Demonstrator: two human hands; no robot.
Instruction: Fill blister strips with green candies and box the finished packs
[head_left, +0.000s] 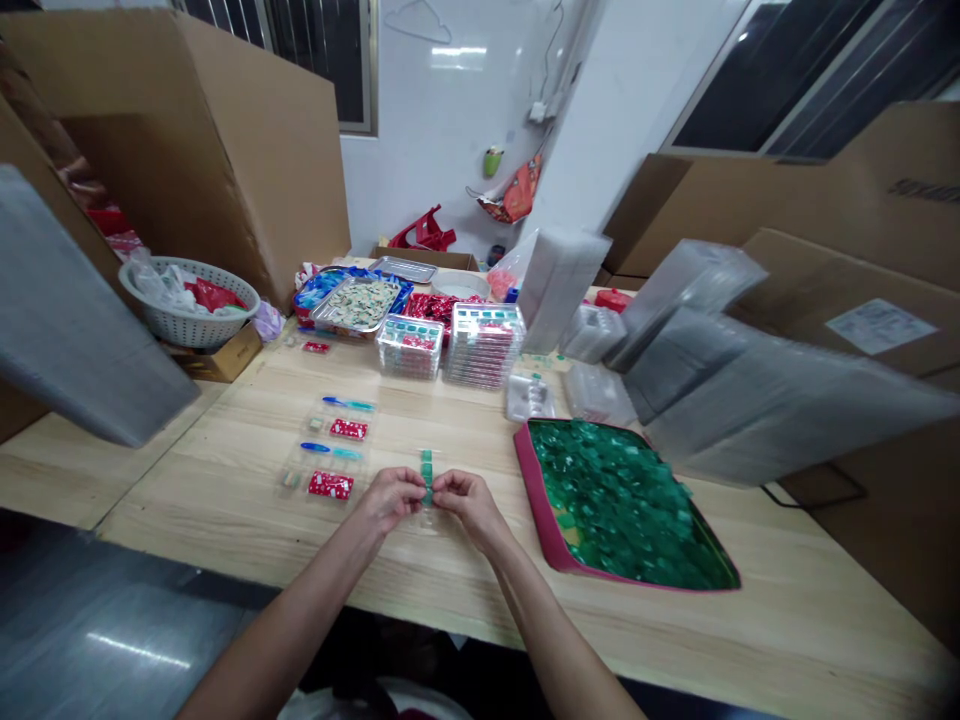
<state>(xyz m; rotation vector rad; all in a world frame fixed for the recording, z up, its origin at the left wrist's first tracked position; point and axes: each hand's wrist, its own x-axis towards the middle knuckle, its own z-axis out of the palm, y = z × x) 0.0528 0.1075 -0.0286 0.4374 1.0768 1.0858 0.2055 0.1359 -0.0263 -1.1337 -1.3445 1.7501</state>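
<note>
My left hand and my right hand meet over the table, thumbs and fingertips pinched close together on a small green piece. Under and just beyond the fingertips runs a short row of green squares, apparently in a clear plastic tray partly hidden by my hands. To the left lie two clear trays, each with a blue-and-teal pen-like stick and a red patterned packet. Right of my right hand stands a pink-sided bin, heaped with green translucent pieces.
Stacks of filled clear trays stand toward the back, beside a metal tray of small pieces. Tall stacks of clear plastic line the right. A white basket and a large cardboard box are at left.
</note>
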